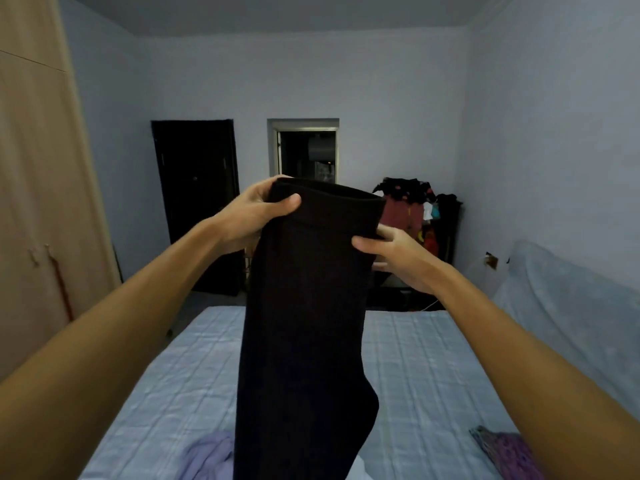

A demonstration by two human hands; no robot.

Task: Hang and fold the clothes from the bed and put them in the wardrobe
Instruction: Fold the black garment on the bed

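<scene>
Though limp, trousers (304,306) between left fingers (289,201), right fingers (363,244)

The trousers (304,306), gripped at the top by the left hand (256,216) and right hand (398,258), hang mid-air over the bed (415,358) and block the way straight ahead. Bare sheet lies open on both sides of them. Nearer, a lilac garment (207,455) lies left and a purple cloth (509,452) right. The wardrobe (41,202) walls the left, with a floor gap beside the bed. A covered shape (568,306) bounds the right; a clothes rack (408,209) stands beyond the foot.
</scene>
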